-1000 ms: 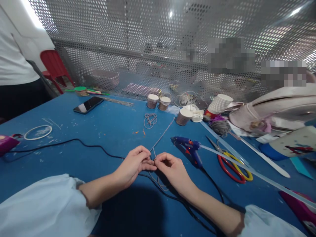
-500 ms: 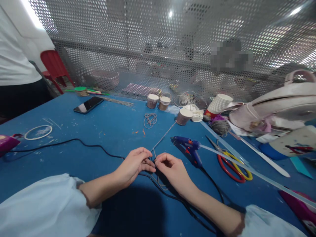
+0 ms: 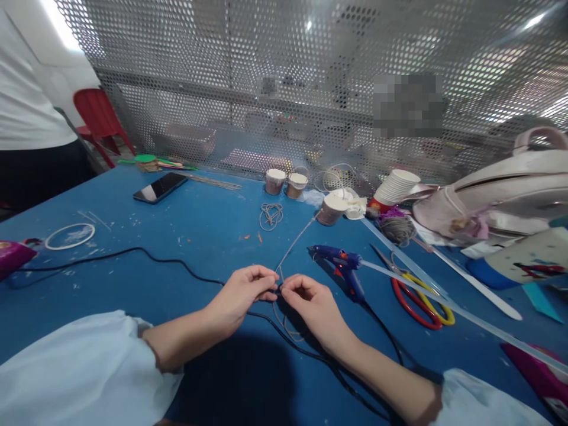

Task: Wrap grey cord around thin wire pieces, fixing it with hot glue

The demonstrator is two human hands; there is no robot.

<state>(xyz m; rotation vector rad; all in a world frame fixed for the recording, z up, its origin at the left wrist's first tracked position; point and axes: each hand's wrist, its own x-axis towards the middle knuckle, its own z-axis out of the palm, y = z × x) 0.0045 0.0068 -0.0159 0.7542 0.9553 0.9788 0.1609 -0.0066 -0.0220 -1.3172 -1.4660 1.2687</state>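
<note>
My left hand (image 3: 242,294) and my right hand (image 3: 310,305) meet fingertip to fingertip just above the blue table (image 3: 177,248). Both pinch a thin grey string (image 3: 293,242) at the same spot. The string runs away from my fingers toward a paper cup wrapped in cord (image 3: 331,209), and a loop of it hangs below my hands. A blue glue gun (image 3: 339,263) lies just right of my right hand, its black cable passing under my wrists.
Red and yellow scissors (image 3: 421,299) and long clear glue sticks (image 3: 444,299) lie to the right. Stacked paper cups (image 3: 394,186), a grey yarn ball (image 3: 396,228) and a pale bag (image 3: 497,192) stand behind. A phone (image 3: 160,187), a ring (image 3: 70,236) and a person in white are at the left.
My fingertips have closed tighter together on the string and shifted slightly. The string's far end has lifted a little toward the cup.
</note>
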